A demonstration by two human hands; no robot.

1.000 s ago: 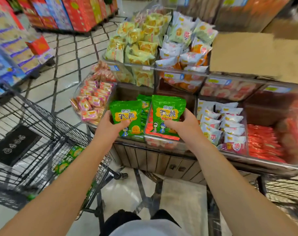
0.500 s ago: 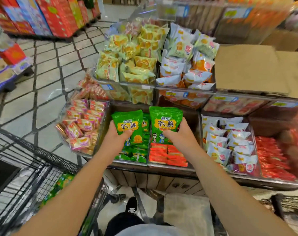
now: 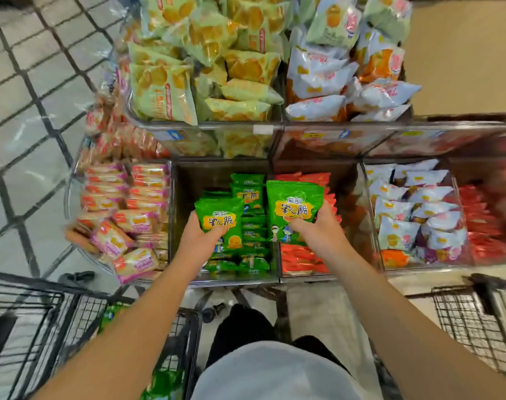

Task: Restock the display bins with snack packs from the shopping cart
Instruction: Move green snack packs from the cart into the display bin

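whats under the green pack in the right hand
The green pack in the right hand sits over the bin divider, covering part of the orange-red packs and the edge of the stacked green packs. What lies directly beneath it is hidden.

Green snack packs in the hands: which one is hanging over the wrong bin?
The pack in the right hand, green pack: it hangs over the red-pack bin. The left hand holds its pack over the green-pack bin.
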